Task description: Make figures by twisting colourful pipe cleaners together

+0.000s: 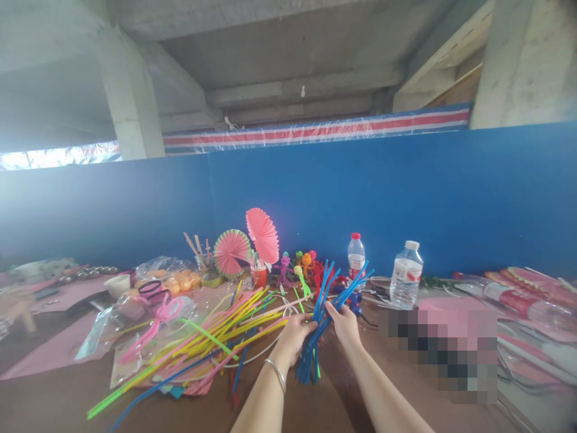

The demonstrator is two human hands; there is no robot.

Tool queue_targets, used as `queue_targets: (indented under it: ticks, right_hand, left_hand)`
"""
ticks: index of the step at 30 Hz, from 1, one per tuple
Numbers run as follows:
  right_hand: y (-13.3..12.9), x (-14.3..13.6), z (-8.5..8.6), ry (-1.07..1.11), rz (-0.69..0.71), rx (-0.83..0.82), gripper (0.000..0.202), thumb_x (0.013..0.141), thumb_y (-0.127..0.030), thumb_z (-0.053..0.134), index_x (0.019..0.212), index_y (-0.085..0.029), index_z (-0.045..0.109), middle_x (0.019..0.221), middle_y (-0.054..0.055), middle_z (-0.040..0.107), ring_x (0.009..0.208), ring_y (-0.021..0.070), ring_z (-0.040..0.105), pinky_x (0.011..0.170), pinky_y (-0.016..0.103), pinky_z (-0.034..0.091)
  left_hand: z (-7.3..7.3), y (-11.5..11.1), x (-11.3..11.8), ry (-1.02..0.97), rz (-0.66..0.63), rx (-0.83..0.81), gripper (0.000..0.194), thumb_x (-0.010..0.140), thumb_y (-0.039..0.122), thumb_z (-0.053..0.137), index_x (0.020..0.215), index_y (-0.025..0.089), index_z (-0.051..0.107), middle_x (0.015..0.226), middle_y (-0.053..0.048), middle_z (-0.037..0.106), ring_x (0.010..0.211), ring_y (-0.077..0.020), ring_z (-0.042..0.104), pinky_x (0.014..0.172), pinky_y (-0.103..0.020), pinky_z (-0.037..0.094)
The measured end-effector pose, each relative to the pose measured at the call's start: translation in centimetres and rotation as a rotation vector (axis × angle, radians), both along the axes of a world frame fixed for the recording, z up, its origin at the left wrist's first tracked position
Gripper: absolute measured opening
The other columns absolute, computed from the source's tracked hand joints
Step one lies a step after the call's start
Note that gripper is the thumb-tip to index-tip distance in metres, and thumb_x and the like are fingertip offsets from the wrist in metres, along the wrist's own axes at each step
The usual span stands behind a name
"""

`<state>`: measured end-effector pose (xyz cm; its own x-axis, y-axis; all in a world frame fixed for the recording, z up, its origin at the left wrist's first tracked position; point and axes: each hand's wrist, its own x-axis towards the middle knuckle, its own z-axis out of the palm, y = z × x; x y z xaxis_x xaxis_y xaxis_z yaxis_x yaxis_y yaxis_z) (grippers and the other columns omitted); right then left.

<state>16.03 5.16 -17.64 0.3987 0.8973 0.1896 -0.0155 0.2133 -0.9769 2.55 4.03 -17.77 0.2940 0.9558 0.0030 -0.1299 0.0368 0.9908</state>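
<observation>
A bunch of blue sticks [308, 359] stands between my two hands, its upper ends fanned apart. My left hand [295, 337] has its fingers closed on the bunch from the left. On the right side, my right hand [344, 323] pinches part of the same blue sticks. A loose pile of yellow, green and pink sticks [216, 329] lies on the table to the left of my hands. Small colourful figures [306, 264] stand behind the bunch.
Two plastic bottles [407, 276] stand behind my right hand. A red cup [259, 276] and pink paper fans [232, 252] are at the back. Pink scissors [157, 319] lie left on the brown table [369, 385]. A blue partition [383, 198] rises behind.
</observation>
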Motion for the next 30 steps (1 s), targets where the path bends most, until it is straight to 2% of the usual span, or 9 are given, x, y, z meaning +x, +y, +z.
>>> queue_targets:
  ticks: [4, 7, 10, 13, 16, 20, 23, 27, 30]
  right_hand:
    - [0.1, 0.0, -0.1, 0.002, 0.011, 0.001, 0.045, 0.057, -0.057, 0.058, 0.064, -0.013, 0.062, 0.056, 0.004, 0.063, 0.053, 0.0179, 0.058, 0.05, 0.025, 0.042]
    - [0.1, 0.0, -0.3, 0.014, 0.019, -0.008, 0.057, 0.063, -0.066, 0.045, 0.071, -0.012, 0.063, 0.058, 0.005, 0.063, 0.052, 0.0181, 0.057, 0.048, 0.025, 0.042]
    - [0.2, -0.1, -0.4, 0.017, 0.053, -0.011, 0.068, 0.066, -0.071, 0.033, 0.076, -0.011, 0.064, 0.059, 0.006, 0.063, 0.05, 0.0173, 0.057, 0.047, 0.025, 0.042]
    - [0.2, -0.5, -0.5, -0.017, 0.104, -0.03, 0.066, 0.064, -0.071, 0.038, 0.067, -0.011, 0.065, 0.054, 0.006, 0.061, 0.047, 0.0169, 0.056, 0.044, 0.024, 0.04]
    - [0.1, -0.9, -0.5, -0.064, 0.133, -0.054, 0.057, 0.061, -0.067, 0.047, 0.056, -0.012, 0.063, 0.045, 0.004, 0.057, 0.043, 0.0162, 0.053, 0.041, 0.024, 0.035]
    - [0.0, -1.2, -0.5, -0.103, 0.164, -0.079, 0.048, 0.067, -0.059, 0.047, 0.048, -0.015, 0.057, 0.037, 0.001, 0.052, 0.035, 0.0133, 0.047, 0.037, 0.023, 0.031]
    - [0.0, -1.3, -0.5, -0.109, 0.192, -0.1, 0.044, 0.069, -0.054, 0.047, 0.048, -0.017, 0.055, 0.036, 0.0, 0.05, 0.032, 0.0118, 0.044, 0.036, 0.022, 0.03]
    - [-0.1, -1.6, -0.6, -0.095, 0.224, -0.117, 0.035, 0.065, -0.048, 0.056, 0.048, -0.017, 0.054, 0.037, -0.001, 0.052, 0.035, 0.0113, 0.046, 0.038, 0.021, 0.032]
    - [-0.2, -1.8, -0.6, -0.043, 0.258, -0.118, 0.036, 0.064, -0.048, 0.057, 0.049, -0.016, 0.054, 0.04, 0.0, 0.053, 0.037, 0.0113, 0.047, 0.04, 0.022, 0.033]
  left_hand:
    - [-0.2, 0.5, -0.1, 0.005, 0.056, 0.007, 0.026, 0.059, 0.03, 0.067, 0.076, 0.012, 0.061, 0.059, -0.003, 0.064, 0.053, -0.0157, 0.06, 0.053, -0.026, 0.046]
    - [-0.4, 0.9, -0.4, 0.016, 0.138, 0.044, 0.024, 0.058, 0.029, 0.068, 0.072, 0.012, 0.061, 0.057, -0.002, 0.063, 0.054, -0.0157, 0.059, 0.054, -0.027, 0.045]
    - [-0.5, 1.3, -0.8, 0.026, 0.228, 0.107, 0.023, 0.062, 0.032, 0.064, 0.074, 0.013, 0.059, 0.059, -0.001, 0.063, 0.056, -0.0151, 0.059, 0.056, -0.026, 0.045]
    - [-0.5, 1.3, -0.9, 0.049, 0.258, 0.15, 0.025, 0.067, 0.035, 0.059, 0.079, 0.013, 0.059, 0.064, -0.002, 0.063, 0.06, -0.0156, 0.06, 0.058, -0.026, 0.045]
    - [-0.4, 1.1, -0.6, 0.102, 0.217, 0.173, 0.026, 0.069, 0.035, 0.057, 0.082, 0.013, 0.058, 0.065, -0.004, 0.064, 0.059, -0.0172, 0.061, 0.056, -0.027, 0.046]
    - [0.0, 0.8, 0.0, 0.236, 0.167, 0.237, 0.021, 0.07, 0.029, 0.056, 0.081, 0.013, 0.06, 0.069, -0.006, 0.066, 0.062, -0.0185, 0.061, 0.058, -0.028, 0.045]
    - [0.3, 0.5, 0.2, 0.378, 0.19, 0.32, 0.017, 0.072, 0.026, 0.053, 0.083, 0.015, 0.06, 0.078, -0.007, 0.066, 0.072, -0.0199, 0.061, 0.064, -0.028, 0.043]
    - [0.9, -0.2, 0.4, 0.594, 0.239, 0.409, 0.02, 0.078, 0.024, 0.044, 0.091, 0.016, 0.057, 0.084, -0.01, 0.064, 0.078, -0.0214, 0.058, 0.067, -0.03, 0.041]
    - [1.4, -1.0, 0.5, 0.752, 0.252, 0.458, 0.025, 0.084, 0.025, 0.033, 0.092, 0.015, 0.055, 0.086, -0.013, 0.063, 0.078, -0.0211, 0.057, 0.067, -0.03, 0.04]
